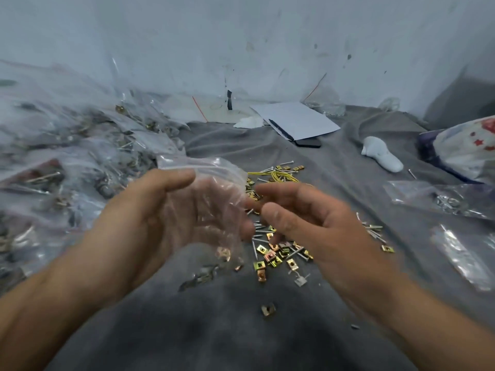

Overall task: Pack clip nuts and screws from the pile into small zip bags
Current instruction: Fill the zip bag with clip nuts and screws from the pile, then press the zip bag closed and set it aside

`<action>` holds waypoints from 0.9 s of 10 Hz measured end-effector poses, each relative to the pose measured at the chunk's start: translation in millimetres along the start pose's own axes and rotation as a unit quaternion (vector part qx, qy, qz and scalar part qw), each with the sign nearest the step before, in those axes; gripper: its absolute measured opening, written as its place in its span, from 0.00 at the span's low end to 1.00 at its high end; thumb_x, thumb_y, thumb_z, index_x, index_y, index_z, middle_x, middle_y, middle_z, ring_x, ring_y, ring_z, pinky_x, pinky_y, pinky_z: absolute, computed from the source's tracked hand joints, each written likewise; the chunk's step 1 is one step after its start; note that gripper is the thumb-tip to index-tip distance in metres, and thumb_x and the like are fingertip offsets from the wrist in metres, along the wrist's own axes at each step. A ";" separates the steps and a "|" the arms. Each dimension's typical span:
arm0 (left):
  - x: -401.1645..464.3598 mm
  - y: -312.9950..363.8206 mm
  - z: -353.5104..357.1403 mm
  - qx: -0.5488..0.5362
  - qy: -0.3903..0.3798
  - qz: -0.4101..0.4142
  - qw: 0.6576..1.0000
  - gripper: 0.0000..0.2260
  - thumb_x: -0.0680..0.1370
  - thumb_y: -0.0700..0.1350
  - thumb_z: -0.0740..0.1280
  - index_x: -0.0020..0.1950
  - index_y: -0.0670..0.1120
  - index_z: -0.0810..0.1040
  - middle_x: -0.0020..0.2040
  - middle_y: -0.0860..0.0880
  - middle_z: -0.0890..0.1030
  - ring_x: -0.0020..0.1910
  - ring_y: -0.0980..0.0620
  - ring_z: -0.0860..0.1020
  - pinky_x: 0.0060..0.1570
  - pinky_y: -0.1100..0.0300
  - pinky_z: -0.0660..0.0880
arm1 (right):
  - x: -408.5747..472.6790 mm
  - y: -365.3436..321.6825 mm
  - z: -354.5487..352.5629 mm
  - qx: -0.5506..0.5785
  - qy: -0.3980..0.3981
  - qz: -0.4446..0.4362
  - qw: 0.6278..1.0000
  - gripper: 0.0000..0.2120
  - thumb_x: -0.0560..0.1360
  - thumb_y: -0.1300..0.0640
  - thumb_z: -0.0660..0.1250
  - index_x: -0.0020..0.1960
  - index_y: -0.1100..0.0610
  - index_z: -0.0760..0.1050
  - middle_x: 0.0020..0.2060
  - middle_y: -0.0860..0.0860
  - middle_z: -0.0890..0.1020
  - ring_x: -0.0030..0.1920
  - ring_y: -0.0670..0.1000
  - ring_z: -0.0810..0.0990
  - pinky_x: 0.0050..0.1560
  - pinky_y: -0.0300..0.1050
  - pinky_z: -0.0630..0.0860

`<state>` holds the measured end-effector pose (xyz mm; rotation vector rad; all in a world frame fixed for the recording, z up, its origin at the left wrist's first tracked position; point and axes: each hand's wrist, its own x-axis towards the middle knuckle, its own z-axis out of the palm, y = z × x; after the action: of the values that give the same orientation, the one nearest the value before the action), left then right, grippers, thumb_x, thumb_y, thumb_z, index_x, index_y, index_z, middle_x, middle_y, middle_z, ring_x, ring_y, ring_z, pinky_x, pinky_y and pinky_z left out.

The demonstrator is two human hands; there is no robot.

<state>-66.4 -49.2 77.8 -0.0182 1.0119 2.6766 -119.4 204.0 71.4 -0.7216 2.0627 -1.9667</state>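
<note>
My left hand [150, 210] holds a small clear zip bag [217, 199] with its fingers inside or behind the plastic; a gold clip nut shows in the bag's lower corner. My right hand [308, 218] hovers just right of the bag, fingers loosely bent, thumb and forefinger near the bag's edge, holding nothing I can make out. Below it lies the pile of gold clip nuts and silver screws [276, 253] on the grey cloth [334, 162]. One loose clip nut [268, 309] lies nearer to me.
A heap of filled zip bags [67, 162] covers the left side. More bags [442, 199] lie at the right, near a printed sack [468, 145]. A yellow wire bundle [278, 175], white paper [297, 119], a white object [380, 153] and the wall lie beyond.
</note>
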 end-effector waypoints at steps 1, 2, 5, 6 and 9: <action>11.9 -24.5 27.7 0.100 -0.077 -0.012 0.992 0.28 0.80 0.50 0.52 0.62 0.32 0.81 0.58 0.32 0.82 0.58 0.34 0.79 0.66 0.36 0.65 | 1.8 -4.4 11.6 0.077 -0.041 -0.026 0.996 0.11 0.78 0.55 0.72 0.59 0.59 0.83 0.37 0.55 0.84 0.37 0.53 0.82 0.43 0.44 0.81; 9.3 -33.9 30.1 0.159 -0.044 0.010 0.986 0.35 0.69 0.51 0.58 0.65 0.25 0.74 0.56 0.21 0.73 0.53 0.32 0.71 0.58 0.35 0.62 | -6.8 -5.5 12.1 0.155 -0.052 -0.041 0.986 0.09 0.79 0.58 0.72 0.54 0.64 0.82 0.30 0.58 0.79 0.29 0.58 0.79 0.36 0.48 0.79; 1.2 -43.7 32.5 0.418 -0.074 0.122 0.897 0.14 0.76 0.44 0.74 0.61 0.49 0.86 0.58 0.46 0.87 0.57 0.45 0.85 0.56 0.48 0.82 | -29.1 -12.6 -11.8 0.012 0.074 -0.098 0.992 0.17 0.67 0.43 0.81 0.49 0.54 0.87 0.37 0.51 0.87 0.35 0.48 0.82 0.37 0.38 0.80; -1.7 -47.3 32.0 0.433 -0.032 0.192 0.880 0.09 0.80 0.47 0.72 0.58 0.46 0.87 0.52 0.43 0.88 0.53 0.42 0.86 0.54 0.50 0.83 | -30.5 -15.3 -12.2 -0.028 0.103 -0.145 0.984 0.12 0.71 0.46 0.78 0.49 0.52 0.87 0.42 0.51 0.89 0.38 0.45 0.85 0.40 0.35 0.81; -3.7 -49.3 42.9 0.407 -0.034 0.178 0.895 0.11 0.82 0.49 0.69 0.61 0.48 0.86 0.51 0.44 0.88 0.50 0.41 0.87 0.50 0.50 0.83 | -28.8 -15.7 -18.4 -0.084 0.168 -0.156 0.970 0.08 0.68 0.44 0.77 0.45 0.45 0.87 0.32 0.47 0.85 0.30 0.41 0.79 0.32 0.30 0.75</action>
<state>-46.3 13.1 78.7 0.4645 2.1924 2.2745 -99.9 234.0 83.2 -0.8391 2.4664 -2.2327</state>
